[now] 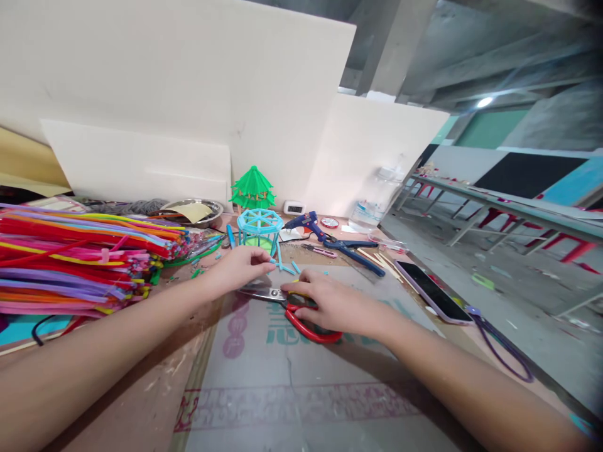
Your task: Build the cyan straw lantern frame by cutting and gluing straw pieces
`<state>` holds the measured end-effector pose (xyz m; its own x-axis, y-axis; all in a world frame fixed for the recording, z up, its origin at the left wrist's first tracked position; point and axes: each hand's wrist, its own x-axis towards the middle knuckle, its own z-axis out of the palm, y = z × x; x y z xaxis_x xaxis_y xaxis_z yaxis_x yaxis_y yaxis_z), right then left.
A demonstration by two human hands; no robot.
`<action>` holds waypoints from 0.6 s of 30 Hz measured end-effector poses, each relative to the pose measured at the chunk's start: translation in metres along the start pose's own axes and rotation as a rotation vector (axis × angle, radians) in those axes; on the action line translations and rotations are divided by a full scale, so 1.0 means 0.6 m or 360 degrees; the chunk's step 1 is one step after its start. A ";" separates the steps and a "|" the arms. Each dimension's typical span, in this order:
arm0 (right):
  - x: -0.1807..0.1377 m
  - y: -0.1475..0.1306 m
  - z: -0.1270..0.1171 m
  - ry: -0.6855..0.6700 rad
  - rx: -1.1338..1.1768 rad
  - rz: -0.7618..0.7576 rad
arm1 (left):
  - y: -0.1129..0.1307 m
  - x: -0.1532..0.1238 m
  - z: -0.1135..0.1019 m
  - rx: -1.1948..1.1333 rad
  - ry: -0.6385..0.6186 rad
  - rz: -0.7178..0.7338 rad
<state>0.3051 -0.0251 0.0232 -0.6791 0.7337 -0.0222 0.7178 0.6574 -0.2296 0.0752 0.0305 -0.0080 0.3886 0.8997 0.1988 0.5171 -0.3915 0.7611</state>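
My right hand (325, 301) is closed over the red handles of a pair of scissors (313, 329), which lies low over the cardboard with its blades pointing left. My left hand (245, 267) is in a pinch, with a bit of light-blue pipe cleaner at its fingertips. Just beyond it stands a light-blue round frame (260, 221) made of pipe cleaners, with thin posts and a green base. Several short blue pieces (296, 267) lie between the hands and the frame. A green tiered roof (254, 188) stands behind the frame.
Bundles of coloured pipe cleaners (80, 263) fill the left side. A blue glue gun (306, 225), pliers (360, 257) and a craft knife (320, 251) lie behind my right hand. A phone (431, 292) rests at the right edge, with a plastic bottle (372, 204) farther back.
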 end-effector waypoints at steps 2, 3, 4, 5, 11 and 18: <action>0.001 0.006 -0.005 0.0008 0.0052 -0.0002 | -0.004 -0.004 0.016 -0.0104 -0.0003 -0.0039; 0.002 0.011 -0.007 0.0027 0.0084 0.0008 | -0.005 -0.006 0.021 -0.0187 -0.0007 -0.0056; 0.004 0.016 -0.008 0.0059 0.0112 0.0030 | -0.006 -0.008 0.026 -0.0260 -0.0002 -0.0074; 0.006 0.022 -0.010 0.0100 0.0134 0.0059 | -0.005 -0.009 0.029 -0.0301 0.0009 -0.0091; 0.018 0.051 -0.017 0.0281 0.0234 0.0141 | -0.008 -0.012 0.035 -0.0175 0.0131 -0.0080; 0.030 0.068 -0.008 0.0470 0.0210 0.0207 | -0.016 -0.011 0.043 -0.0223 0.0195 0.0033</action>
<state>0.3231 0.0156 0.0182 -0.4955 0.8407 0.2183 0.7563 0.5412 -0.3676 0.0872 0.0231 -0.0322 0.2976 0.9119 0.2825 0.3956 -0.3871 0.8328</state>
